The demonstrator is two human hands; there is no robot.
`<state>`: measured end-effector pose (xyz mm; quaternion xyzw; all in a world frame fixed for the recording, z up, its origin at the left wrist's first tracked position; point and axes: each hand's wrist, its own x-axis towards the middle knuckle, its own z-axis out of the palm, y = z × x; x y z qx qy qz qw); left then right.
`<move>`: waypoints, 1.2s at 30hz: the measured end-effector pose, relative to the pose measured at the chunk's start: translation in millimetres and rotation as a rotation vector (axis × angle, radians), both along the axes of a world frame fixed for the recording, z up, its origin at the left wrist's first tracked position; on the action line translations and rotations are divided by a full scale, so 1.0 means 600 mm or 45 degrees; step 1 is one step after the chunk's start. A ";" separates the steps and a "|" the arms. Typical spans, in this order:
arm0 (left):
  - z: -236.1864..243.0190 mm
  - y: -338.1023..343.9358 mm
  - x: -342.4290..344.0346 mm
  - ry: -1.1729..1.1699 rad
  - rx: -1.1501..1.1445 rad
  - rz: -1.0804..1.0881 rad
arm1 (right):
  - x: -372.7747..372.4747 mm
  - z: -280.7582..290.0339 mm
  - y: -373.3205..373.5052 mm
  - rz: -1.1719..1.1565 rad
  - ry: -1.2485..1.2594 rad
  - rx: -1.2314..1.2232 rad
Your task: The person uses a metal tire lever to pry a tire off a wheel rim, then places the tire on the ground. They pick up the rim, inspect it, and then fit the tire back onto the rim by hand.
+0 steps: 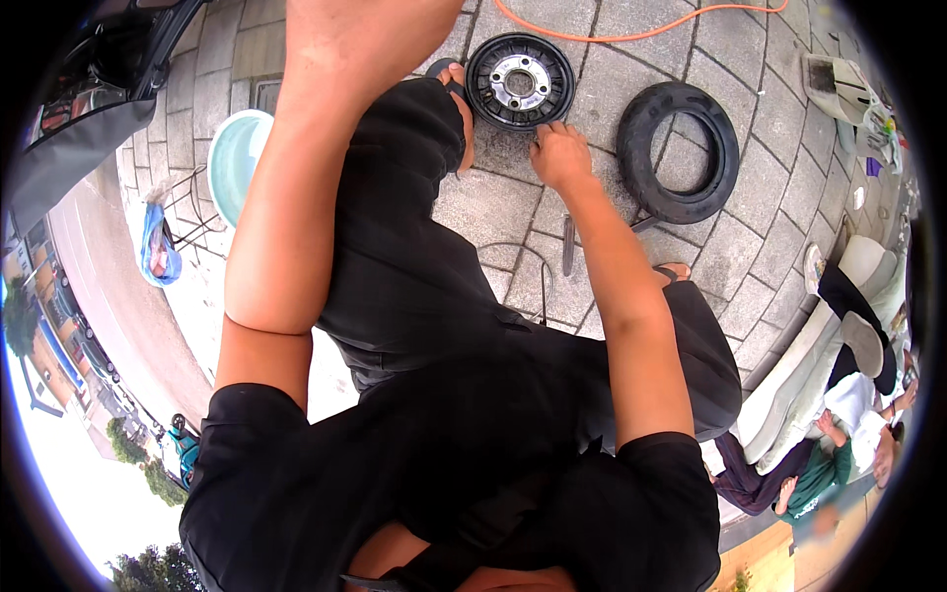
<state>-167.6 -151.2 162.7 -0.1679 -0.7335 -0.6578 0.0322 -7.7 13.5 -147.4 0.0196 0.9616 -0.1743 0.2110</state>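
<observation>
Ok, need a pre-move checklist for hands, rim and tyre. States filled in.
1. Tyre separate from rim: ok, lies to its right.
2. Right hand at rim: ok, fingers by the near edge; grip cannot tell.
3. Left hand free: cannot tell, cut off by the upper edge.
4. Left foot well clear of rim: not ok, close beside it.
5. Orange hose clear of tyre: ok.

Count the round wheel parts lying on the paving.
2: the wheel rim by the right hand, and the black tire right of it. The left arm may hide others.
</observation>
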 end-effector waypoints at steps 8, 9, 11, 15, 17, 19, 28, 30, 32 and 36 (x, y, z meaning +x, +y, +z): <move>0.019 -0.019 -0.006 -0.059 0.298 0.025 | -0.055 -0.080 -0.062 0.416 -0.022 0.237; 0.013 -0.019 -0.011 -0.051 0.315 0.019 | -0.056 -0.090 -0.059 0.476 0.003 0.252; 0.004 -0.021 -0.021 -0.026 0.345 0.018 | -0.058 -0.103 -0.054 0.607 0.061 0.274; -0.011 -0.035 -0.027 -0.005 0.342 0.021 | -0.072 -0.081 -0.033 0.858 0.241 0.252; 0.000 -0.030 -0.023 0.015 0.316 0.055 | -0.089 -0.048 -0.021 0.764 0.361 0.165; 0.019 -0.021 -0.015 -0.030 0.174 0.167 | -0.113 -0.004 0.000 0.624 0.520 0.080; 0.032 -0.002 0.011 -0.258 -0.448 0.021 | -0.065 0.319 0.151 -0.576 0.192 -0.982; 0.028 0.005 0.017 -0.102 -0.604 -0.094 | -0.017 0.376 0.176 -0.662 0.360 -1.058; 0.033 0.025 0.035 -0.054 -0.673 -0.255 | 0.024 0.417 0.203 -0.692 0.540 -1.104; 0.035 0.087 0.082 -0.292 -0.671 -0.776 | 0.106 0.478 0.241 -0.847 0.803 -1.364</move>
